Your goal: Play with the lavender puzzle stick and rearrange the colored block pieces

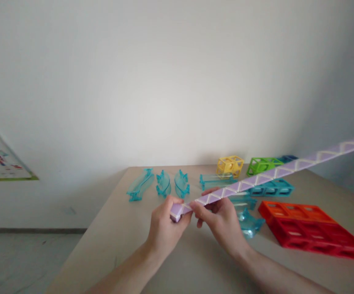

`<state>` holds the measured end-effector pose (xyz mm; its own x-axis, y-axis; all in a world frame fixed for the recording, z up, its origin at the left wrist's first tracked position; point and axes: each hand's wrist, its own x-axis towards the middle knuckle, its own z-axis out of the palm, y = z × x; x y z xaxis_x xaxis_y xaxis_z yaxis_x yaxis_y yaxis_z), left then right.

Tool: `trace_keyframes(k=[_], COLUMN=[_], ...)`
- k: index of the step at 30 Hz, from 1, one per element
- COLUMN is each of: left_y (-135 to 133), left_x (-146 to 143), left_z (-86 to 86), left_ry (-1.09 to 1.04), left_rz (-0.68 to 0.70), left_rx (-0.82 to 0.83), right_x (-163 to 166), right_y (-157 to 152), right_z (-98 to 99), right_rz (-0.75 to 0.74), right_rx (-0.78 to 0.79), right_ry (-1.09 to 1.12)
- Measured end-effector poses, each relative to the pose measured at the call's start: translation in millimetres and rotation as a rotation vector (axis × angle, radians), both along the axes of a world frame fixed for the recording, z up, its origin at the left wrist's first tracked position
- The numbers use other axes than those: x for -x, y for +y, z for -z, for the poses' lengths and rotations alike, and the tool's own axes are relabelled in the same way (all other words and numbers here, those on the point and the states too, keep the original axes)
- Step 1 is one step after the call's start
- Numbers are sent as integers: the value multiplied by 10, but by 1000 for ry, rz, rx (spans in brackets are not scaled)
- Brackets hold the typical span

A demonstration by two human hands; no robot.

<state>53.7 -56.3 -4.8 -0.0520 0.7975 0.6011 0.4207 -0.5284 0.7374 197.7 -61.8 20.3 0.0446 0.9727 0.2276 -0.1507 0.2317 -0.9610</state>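
The table has room front-left, but the purple strip (and red-orange frames) bars the right.

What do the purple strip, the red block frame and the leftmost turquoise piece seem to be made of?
Purple strip: probably plastic segments, smooth-looking, given the crisp pale zigzag edges; blur leaves its finish uncertain.
Red block frame: likely molded plastic, uniformly colored, with rigid-looking openwork.
Leftmost turquoise piece: apparently clear tinted plastic, being see-through.
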Motion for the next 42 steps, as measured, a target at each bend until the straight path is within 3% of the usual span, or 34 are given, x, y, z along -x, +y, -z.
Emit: trace_keyframes(k=[6,18,28,35,42], left_y=[-19,4,-20,4,96], left_x=[24,124,129,94,130], left_z=[-52,-41,-3,-78,-43], left_ry=[-202,-174,-251,-327,-127], left_rz=[341,508,472,514,300], left_rx=[274,185,53,92,-140], right_x=[-37,-88,-109,-95,-106], right_y=[46,82,70,41,56], right_z=[-27,-116,-107,-133,-122], right_rz=[-21,-84,-221,-327,-263], right_rx=[-2,85,187,179,166], right_ry=[45,203,381,543,475])
